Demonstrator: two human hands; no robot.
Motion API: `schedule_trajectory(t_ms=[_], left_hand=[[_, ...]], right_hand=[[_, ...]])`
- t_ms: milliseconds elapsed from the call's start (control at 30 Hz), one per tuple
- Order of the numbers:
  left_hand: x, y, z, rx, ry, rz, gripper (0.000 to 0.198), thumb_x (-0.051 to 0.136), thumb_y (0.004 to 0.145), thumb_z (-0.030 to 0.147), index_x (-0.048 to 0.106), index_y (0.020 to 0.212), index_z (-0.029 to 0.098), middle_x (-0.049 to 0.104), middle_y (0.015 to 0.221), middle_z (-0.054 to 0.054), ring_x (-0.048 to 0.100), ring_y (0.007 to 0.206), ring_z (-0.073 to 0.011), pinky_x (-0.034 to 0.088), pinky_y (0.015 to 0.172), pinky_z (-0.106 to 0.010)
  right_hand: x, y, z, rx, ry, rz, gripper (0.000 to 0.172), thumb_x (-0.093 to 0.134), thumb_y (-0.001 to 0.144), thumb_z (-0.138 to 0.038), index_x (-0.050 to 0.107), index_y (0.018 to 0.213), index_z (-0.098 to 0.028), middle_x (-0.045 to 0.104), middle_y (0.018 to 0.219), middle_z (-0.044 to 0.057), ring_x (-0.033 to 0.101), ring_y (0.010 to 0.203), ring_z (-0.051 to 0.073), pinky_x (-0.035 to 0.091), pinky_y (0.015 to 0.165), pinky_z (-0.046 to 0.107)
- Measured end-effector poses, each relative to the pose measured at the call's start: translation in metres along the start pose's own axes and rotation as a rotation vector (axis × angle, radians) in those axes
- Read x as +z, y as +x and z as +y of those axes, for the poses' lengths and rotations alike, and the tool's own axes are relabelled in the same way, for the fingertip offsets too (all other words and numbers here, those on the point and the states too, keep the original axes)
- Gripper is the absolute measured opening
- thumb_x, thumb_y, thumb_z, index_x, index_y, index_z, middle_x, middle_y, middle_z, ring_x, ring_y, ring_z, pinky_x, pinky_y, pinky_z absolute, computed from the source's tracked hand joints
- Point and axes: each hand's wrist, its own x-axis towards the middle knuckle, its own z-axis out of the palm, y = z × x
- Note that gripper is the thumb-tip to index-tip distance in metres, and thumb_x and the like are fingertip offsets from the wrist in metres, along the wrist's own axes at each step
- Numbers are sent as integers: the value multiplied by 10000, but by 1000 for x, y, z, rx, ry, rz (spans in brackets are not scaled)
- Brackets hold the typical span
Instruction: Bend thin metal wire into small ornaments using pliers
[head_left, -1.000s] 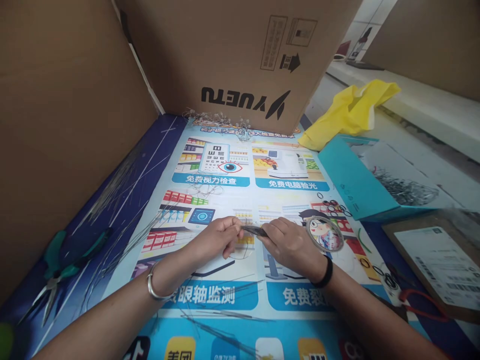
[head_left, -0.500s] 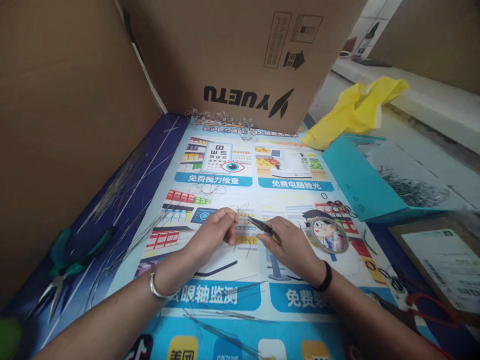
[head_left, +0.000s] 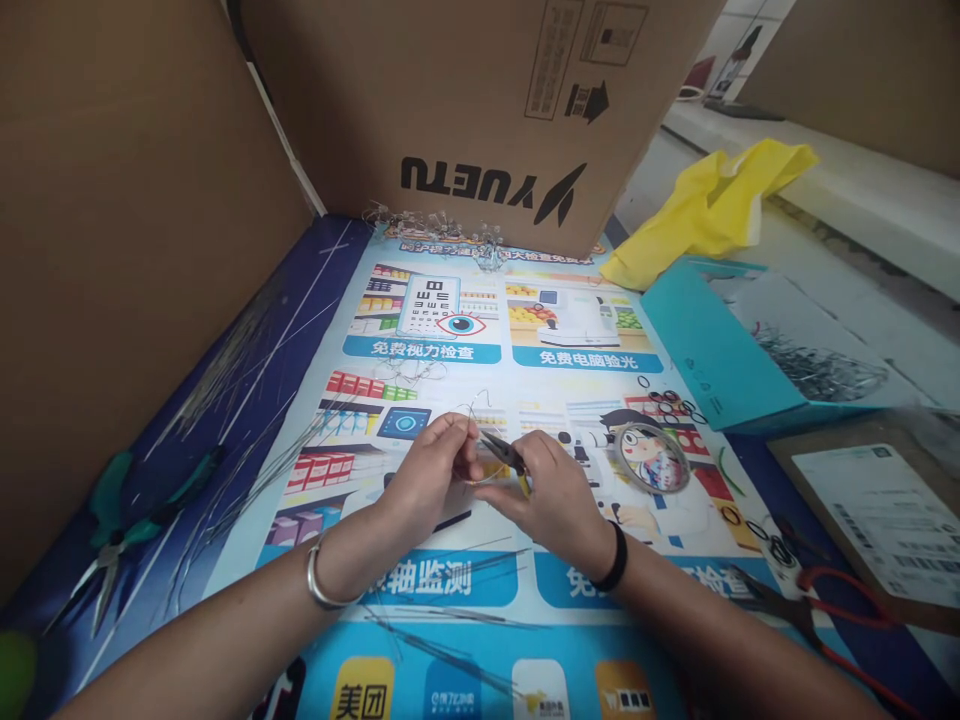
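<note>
Thin bent wire [head_left: 480,400] is pinched in the closed fingers of my left hand [head_left: 439,468], with loops sticking up above the fingertips. My right hand [head_left: 559,495] is wrapped round a pair of pliers [head_left: 501,450] with dark pointed jaws and a yellow-and-black handle. The jaw tips reach to the wire beside my left fingertips; whether they grip it I cannot tell. Beyond my hands lies a cluster of bent wire pieces [head_left: 409,370]. Loose straight wires [head_left: 450,640] are spread on the printed sheet [head_left: 510,385] nearer to me.
Green-handled pliers [head_left: 120,540] lie at left, near long wires [head_left: 225,350]. At right are a tape roll [head_left: 684,478], black rings [head_left: 667,405], red-handled scissors [head_left: 806,610], a blue box [head_left: 697,340] holding wire and a yellow bag [head_left: 701,215]. Cardboard [head_left: 465,100] stands behind.
My right hand and the pliers have moved left, bringing the jaws up to my left fingertips. The wire stands differently above my left fingers. The view has shifted slightly.
</note>
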Motion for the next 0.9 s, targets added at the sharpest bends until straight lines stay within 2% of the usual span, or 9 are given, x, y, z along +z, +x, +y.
schedule_trajectory(t_ms=[267,433,700,900], left_hand=[[2,0,-3,0,39,14,209,459,868,334,470,730,178,477,574,44,481,498,-88,352,510,-218],[2,-1,-2,-2,61,17,211,461,863,346,470,732,181,481,573,43,487,523,-89,358,519,-208],[0,1,-1,3,201,125,185,456,846,344,486,758,184,490,593,35,492,546,-82,318,474,-175],[2,2,0,34,240,224,147,466,829,321,494,767,191,491,617,32,446,532,-80,333,479,-174]], right_hand=[[1,0,1,-10,-4,10,404,602,753,-557,489,800,-171,554,729,58,527,699,202,429,606,305],[-2,3,0,-3,9,2,302,578,793,-465,482,804,-179,552,728,52,521,695,196,416,592,292],[-8,7,9,28,95,21,267,524,847,-436,462,793,-182,512,683,19,482,617,155,374,538,256],[-8,4,1,-42,54,44,365,545,811,-529,478,793,-170,530,712,47,487,666,180,388,568,280]])
